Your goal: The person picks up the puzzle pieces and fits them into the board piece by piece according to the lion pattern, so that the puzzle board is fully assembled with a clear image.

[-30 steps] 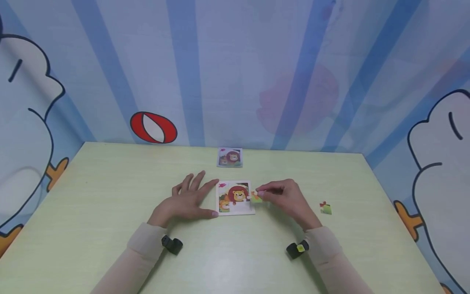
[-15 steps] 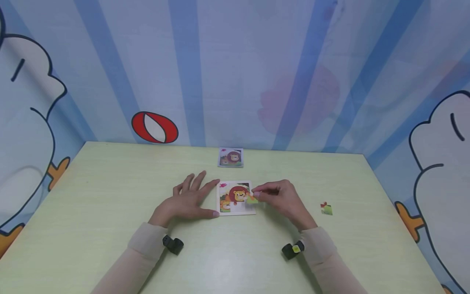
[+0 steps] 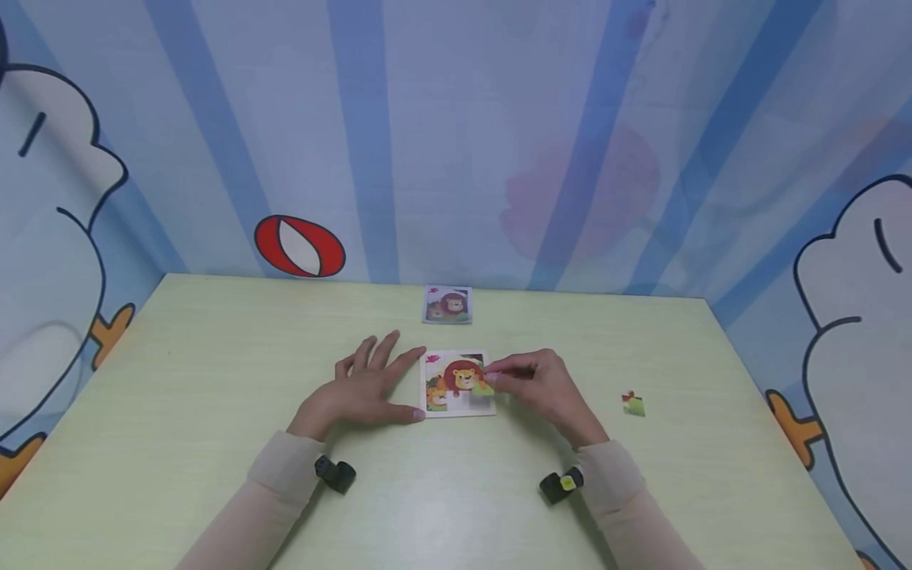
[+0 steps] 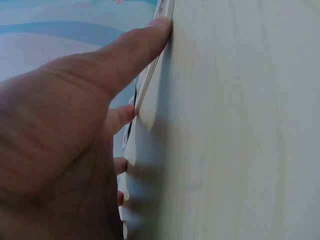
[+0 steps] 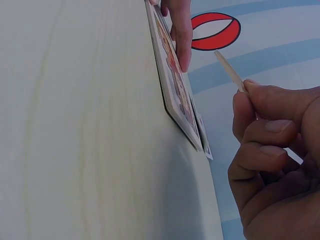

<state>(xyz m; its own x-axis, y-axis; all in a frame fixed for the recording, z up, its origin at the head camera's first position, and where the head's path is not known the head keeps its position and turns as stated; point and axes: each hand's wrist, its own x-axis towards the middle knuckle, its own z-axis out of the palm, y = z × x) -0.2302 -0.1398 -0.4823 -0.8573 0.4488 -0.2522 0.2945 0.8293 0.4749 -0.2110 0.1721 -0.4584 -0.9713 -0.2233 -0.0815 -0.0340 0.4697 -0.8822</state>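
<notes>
A small square puzzle board with a lion picture and a pale border lies on the table in the head view. My left hand is spread flat beside it, thumb and index fingertips at its left edge. My right hand pinches a green puzzle piece between thumb and index finger, over the right part of the board. In the right wrist view the puzzle piece is seen edge-on, raised above the board. White backing shows along the board's lower right.
Another puzzle piece, green and red, lies on the table to the right. A second card with the same lion picture lies at the back, near the table's far edge. A blue striped cloth hangs behind the table.
My right hand has moved left, carrying the puzzle piece from beside the board's right edge to over its right part. The left hand keeps its place.
</notes>
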